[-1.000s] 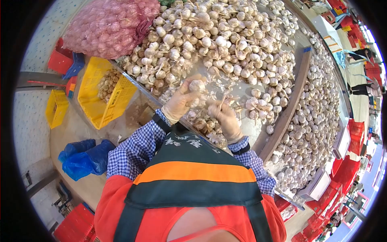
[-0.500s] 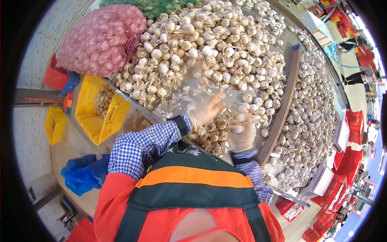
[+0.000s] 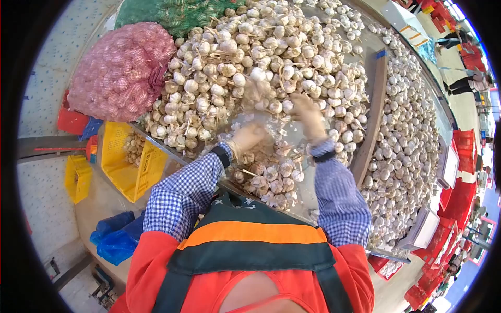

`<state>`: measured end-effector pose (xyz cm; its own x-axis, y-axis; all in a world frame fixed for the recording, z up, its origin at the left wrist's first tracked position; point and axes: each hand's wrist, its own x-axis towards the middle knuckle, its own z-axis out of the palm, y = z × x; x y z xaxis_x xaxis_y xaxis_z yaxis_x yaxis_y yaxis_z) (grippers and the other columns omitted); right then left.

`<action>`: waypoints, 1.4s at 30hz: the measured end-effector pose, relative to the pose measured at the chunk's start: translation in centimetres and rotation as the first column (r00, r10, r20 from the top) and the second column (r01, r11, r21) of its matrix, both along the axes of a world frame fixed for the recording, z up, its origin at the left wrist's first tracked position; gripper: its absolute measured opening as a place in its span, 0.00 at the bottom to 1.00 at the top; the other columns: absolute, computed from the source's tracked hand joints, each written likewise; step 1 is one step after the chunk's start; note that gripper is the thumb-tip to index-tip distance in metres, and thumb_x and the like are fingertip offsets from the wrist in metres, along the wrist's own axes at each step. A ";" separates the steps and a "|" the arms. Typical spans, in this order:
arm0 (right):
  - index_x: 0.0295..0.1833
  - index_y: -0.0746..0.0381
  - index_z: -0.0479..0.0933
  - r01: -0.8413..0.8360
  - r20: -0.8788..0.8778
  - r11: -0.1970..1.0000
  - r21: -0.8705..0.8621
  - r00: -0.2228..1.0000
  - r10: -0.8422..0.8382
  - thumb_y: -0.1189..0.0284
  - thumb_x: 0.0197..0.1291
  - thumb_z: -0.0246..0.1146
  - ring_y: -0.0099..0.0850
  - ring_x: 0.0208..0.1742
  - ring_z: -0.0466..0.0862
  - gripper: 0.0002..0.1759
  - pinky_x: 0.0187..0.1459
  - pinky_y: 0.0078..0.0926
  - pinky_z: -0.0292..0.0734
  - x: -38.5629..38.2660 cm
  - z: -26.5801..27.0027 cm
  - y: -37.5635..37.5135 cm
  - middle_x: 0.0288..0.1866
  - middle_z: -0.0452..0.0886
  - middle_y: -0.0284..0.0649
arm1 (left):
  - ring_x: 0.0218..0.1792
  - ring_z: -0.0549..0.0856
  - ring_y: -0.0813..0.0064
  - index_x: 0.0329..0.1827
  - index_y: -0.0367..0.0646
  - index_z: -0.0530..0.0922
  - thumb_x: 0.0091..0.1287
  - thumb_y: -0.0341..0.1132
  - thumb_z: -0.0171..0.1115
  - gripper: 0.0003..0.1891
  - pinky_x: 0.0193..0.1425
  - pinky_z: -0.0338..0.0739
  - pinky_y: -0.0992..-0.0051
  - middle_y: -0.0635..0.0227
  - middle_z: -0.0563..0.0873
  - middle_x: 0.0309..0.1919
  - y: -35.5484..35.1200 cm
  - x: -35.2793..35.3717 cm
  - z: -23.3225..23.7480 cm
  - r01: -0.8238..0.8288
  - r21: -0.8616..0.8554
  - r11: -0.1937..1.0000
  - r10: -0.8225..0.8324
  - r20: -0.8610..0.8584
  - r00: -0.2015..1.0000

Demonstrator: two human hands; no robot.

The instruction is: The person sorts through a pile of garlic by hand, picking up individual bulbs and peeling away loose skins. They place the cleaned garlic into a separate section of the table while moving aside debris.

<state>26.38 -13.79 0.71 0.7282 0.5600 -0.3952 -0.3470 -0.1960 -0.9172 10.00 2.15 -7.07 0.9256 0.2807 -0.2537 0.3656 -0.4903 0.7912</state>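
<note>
My left hand (image 3: 249,137), in a pale glove, is over the near side of the table beside loose garlic skins (image 3: 241,119). Its fingers look curled together; motion blur hides whether anything is in them. My right hand (image 3: 309,116), gloved too, reaches to the near edge of the big heap of garlic bulbs (image 3: 292,44), fingers stretched toward the bulbs and nothing visible in its grasp. Close to my apron lies a smaller pile of browner garlic bulbs (image 3: 271,180). In the heap, one spot ahead of my left hand is smeared by motion.
A wooden divider (image 3: 371,122) separates the heap from more garlic bulbs (image 3: 402,156) on the right. A pink net sack (image 3: 122,70) and a green net sack (image 3: 180,15) sit at the left and back. A yellow crate (image 3: 116,156) stands beside the table near blue plastic bags (image 3: 119,237).
My right hand has moved forward from beside the near pile to the heap's edge. The left hand has drawn in slightly leftward, its fingers going from spread to curled.
</note>
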 end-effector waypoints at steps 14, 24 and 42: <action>0.57 0.59 0.74 -0.156 0.332 0.703 -0.694 0.797 0.504 0.49 0.54 0.62 0.47 0.45 0.84 0.31 0.49 0.38 0.78 -3.7 -6.1 4.2 0.40 0.85 0.49 | 0.57 0.80 0.52 0.65 0.33 0.69 0.56 0.52 0.67 0.40 0.62 0.72 0.67 0.43 0.79 0.58 4.2 4.7 2.1 -0.342 -0.016 0.940 0.330 -0.220 0.918; 0.66 0.66 0.70 -0.418 -0.178 0.904 -0.093 0.900 0.398 0.69 0.57 0.69 0.26 0.48 0.83 0.32 0.48 0.20 0.78 -6.6 -3.2 2.9 0.52 0.83 0.43 | 0.50 0.81 0.70 0.67 0.41 0.63 0.64 0.33 0.67 0.30 0.53 0.78 0.77 0.63 0.79 0.54 3.1 -0.4 3.5 -0.341 -0.890 0.303 0.418 -0.197 0.887; 0.64 0.61 0.67 0.304 -0.181 0.893 0.333 0.950 -0.255 0.70 0.59 0.64 0.35 0.57 0.80 0.27 0.57 0.28 0.80 -14.5 0.8 -6.2 0.62 0.75 0.45 | 0.65 0.73 0.51 0.68 0.33 0.65 0.67 0.71 0.41 0.46 0.71 0.63 0.62 0.43 0.70 0.65 -8.5 -1.6 7.9 0.084 -0.263 0.961 -0.045 0.151 0.988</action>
<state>11.85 -19.97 1.46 0.8314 0.4607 -0.3109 -0.4593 0.2545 -0.8511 8.39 -6.39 0.81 0.9714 0.1590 -0.1761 0.2145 -0.2717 0.9382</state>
